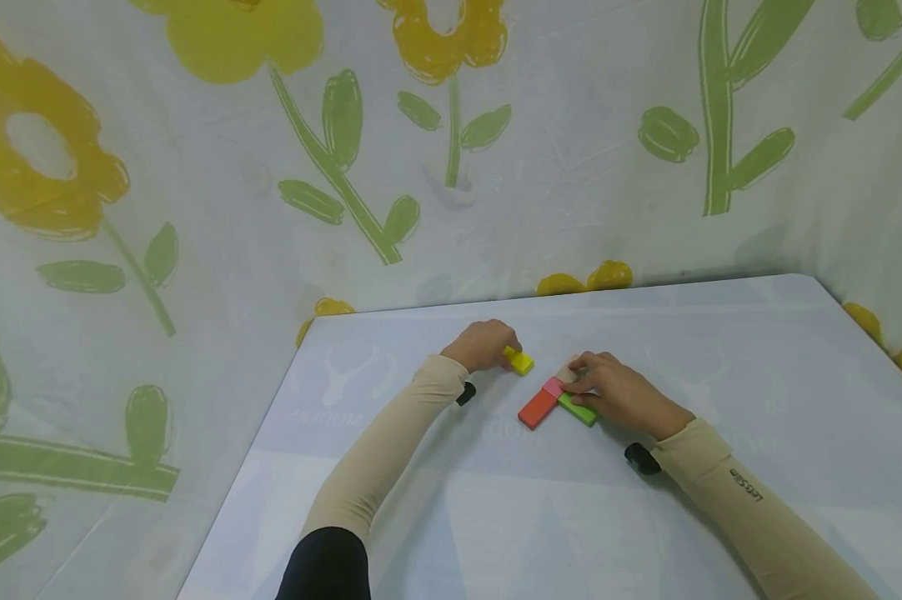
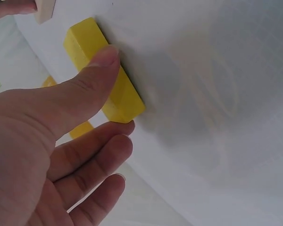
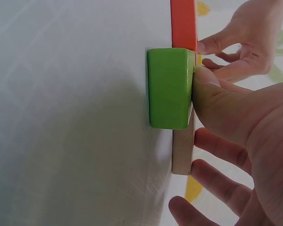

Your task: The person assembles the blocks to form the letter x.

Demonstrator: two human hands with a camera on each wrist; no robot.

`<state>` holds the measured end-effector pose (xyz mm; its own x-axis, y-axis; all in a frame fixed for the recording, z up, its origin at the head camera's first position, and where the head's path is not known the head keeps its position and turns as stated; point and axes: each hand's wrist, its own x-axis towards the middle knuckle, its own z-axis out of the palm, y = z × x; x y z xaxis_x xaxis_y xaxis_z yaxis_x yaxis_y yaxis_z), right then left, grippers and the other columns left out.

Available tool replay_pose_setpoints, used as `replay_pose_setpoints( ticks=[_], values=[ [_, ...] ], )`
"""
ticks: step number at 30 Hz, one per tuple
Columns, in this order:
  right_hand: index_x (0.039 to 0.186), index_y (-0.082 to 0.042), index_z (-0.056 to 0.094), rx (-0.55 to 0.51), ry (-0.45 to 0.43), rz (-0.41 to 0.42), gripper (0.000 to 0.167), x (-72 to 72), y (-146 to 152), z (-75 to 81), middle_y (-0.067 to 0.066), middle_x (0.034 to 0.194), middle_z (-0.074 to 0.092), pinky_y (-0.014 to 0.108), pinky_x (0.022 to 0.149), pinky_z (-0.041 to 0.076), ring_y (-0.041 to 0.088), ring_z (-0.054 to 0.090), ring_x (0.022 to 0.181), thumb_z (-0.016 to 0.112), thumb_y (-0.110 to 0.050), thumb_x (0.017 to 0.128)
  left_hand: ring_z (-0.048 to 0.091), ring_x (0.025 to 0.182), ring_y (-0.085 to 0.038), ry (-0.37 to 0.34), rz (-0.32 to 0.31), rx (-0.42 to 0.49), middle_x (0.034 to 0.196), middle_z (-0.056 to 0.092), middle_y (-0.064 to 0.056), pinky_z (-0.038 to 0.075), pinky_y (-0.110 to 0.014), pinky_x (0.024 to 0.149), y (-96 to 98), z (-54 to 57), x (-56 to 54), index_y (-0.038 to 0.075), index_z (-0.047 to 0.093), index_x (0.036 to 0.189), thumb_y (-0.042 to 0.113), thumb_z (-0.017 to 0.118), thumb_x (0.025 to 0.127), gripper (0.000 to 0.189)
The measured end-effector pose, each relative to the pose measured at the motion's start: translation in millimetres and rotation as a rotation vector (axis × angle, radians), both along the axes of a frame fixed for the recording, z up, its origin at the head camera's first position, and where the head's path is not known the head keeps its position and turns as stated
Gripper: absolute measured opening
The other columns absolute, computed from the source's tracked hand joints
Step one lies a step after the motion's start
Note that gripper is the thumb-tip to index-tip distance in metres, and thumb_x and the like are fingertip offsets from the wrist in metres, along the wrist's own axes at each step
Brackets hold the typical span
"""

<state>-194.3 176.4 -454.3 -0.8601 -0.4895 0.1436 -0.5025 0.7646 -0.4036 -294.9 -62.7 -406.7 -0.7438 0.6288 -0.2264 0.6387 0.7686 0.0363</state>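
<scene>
My left hand (image 1: 485, 345) pinches a yellow block (image 2: 86, 43) between thumb and fingers, close over the table. To its right lies a joined group of blocks: an orange-red block (image 1: 537, 409), a pink block (image 1: 553, 387), a green block (image 1: 577, 409) and a pale wooden block (image 3: 182, 151). Over this group my right hand (image 1: 622, 390) rests with its thumb against the green block, near the pink one. Its other fingers reach along the wooden block. In the right wrist view the thumb hides the index finger, and most of the pink block is covered.
A white table (image 1: 488, 525) with faint printing lies under the blocks, its far edge behind both hands. A pale curtain (image 1: 571, 167) with yellow flowers and green leaves hangs behind and to the left. Dark wrist devices (image 1: 642, 459) sit below the sleeves.
</scene>
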Motion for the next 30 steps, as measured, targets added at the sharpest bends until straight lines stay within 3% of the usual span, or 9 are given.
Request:
replay_pose_setpoints(
  ticks=[30],
  values=[
    [0.118,-0.009,0.079,-0.001,-0.031,0.006,0.028,1.4,-0.5,4.6,0.013,0.127,0.066,0.054,0.099,0.054,0.035,0.058,0.119,0.080,-0.014,0.090,0.065,0.117,-0.017,-0.011,-0.017,-0.027,0.129,0.073,0.001,0.053,-0.033,0.108,4.9,0.6,8.1,0.019,0.074,0.129,0.027,0.080,0.091,0.039]
  ],
)
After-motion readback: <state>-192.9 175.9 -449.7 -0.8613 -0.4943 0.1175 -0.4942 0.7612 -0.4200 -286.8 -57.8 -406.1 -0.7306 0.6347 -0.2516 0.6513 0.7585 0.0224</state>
